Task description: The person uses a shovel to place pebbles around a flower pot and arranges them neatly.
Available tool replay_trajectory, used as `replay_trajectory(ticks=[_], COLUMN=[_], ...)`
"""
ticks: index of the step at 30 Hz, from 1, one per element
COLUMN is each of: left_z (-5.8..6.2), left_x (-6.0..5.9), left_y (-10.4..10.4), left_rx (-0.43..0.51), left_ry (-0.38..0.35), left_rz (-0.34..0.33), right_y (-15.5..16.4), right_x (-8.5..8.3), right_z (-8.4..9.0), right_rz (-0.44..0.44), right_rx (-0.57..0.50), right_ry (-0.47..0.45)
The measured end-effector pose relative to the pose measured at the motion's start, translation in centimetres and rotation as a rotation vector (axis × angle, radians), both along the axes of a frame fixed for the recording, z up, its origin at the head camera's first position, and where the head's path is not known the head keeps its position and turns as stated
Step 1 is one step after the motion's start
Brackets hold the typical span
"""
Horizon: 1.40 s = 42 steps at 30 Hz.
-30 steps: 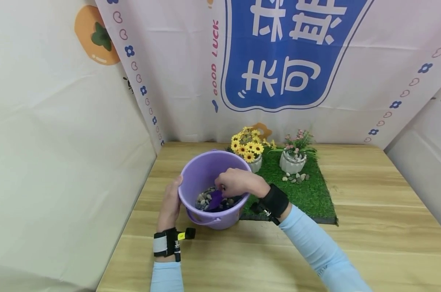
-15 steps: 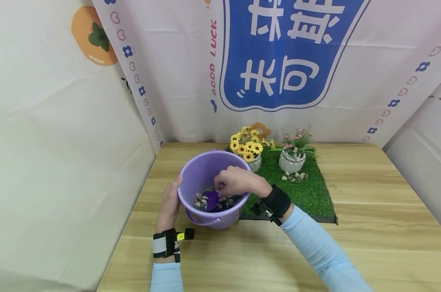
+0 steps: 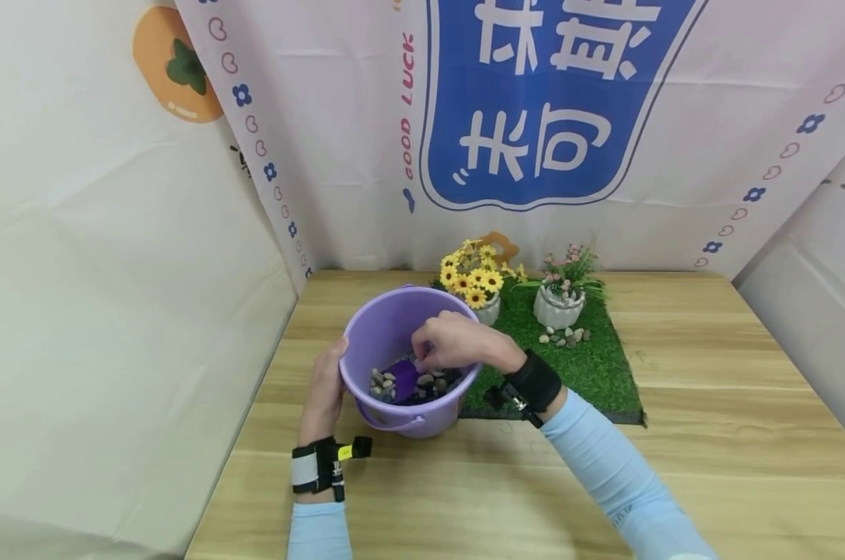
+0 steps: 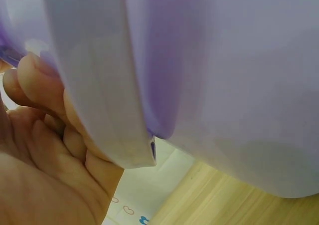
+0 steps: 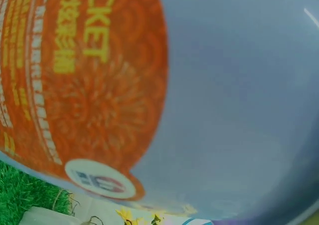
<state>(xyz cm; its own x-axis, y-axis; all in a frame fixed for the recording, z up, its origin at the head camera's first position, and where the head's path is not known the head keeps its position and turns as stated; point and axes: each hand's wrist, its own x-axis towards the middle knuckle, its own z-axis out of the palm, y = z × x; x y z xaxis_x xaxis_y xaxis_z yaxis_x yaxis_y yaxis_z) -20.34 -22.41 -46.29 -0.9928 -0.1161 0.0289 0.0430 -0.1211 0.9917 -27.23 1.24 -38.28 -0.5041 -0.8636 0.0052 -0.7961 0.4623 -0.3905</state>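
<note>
A light purple bucket [image 3: 436,421] stands on the wooden table, its mouth tipped a little toward the head camera. My left hand [image 3: 324,385] grips its left rim; in the left wrist view the fingers [image 4: 42,80] curl round the rim's edge. Inside, my right hand [image 3: 453,342] pinches a dark purple scoop [image 3: 404,381] by its handle, most of which the hand hides. The scoop's blade lies among grey and tan pebbles [image 3: 382,381] at the bottom. The right wrist view holds mostly the bucket's outer wall [image 5: 229,100] and its orange label [image 5: 109,100].
A green turf mat [image 3: 597,381] lies right of the bucket. On it stand a pot of yellow flowers [image 3: 474,281] and a white pot of pink flowers [image 3: 558,307], with several pebbles [image 3: 564,337] in front. A printed cloth [image 3: 352,155] hangs behind the table.
The scoop has shifted slightly left and its blade lies flatter among the pebbles. My right hand has risen a little. My left hand and the bucket hold their places.
</note>
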Motion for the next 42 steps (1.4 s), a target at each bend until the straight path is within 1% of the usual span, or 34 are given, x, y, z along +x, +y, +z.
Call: replay_trajectory(ticks=[6, 11, 14, 18, 21, 23, 31, 36, 42], left_z=[-0.1, -0.1, -0.2, -0.2, -0.3, -0.3, -0.3, 0.1, 1.3], left_x=[0.0, 0.1, 0.3, 0.4, 0.4, 0.3, 0.3, 0.4, 1.1], left_y=[-0.4, -0.3, -0.3, -0.2, -0.3, -0.3, -0.2, -0.2, 0.2], left_rx=[-0.031, -0.014, -0.011, -0.027, -0.035, -0.024, -0.009, -0.015, -0.038], left_ry=[-0.008, -0.011, -0.014, -0.01, -0.008, -0.009, -0.011, -0.019, -0.001], left_rz=[-0.01, -0.027, -0.025, -0.011, 0.003, 0.009, -0.006, -0.019, -0.023], right_y=[-0.1, 0.2, 0.5, 1.0, 1.2, 1.4, 1.9, 2.2, 2.3], right_x=[-0.5, -0.6, -0.6, -0.5, -0.4, -0.4, -0.1, -0.1, 0.0], right_z=[0.5, 0.8, 1.1, 1.6, 1.8, 1.9, 1.9, 2.1, 2.2], right_rz=[0.039, 0.048, 0.044, 0.036, 0.031, 0.023, -0.018, -0.043, -0.057], right_rx=[-0.005, -0.035, -0.062, -0.101, -0.128, -0.141, -0.172, -0.175, -0.171], right_ry=[0.0, 0.013, 0.012, -0.025, -0.048, -0.053, -0.079, -0.077, -0.067])
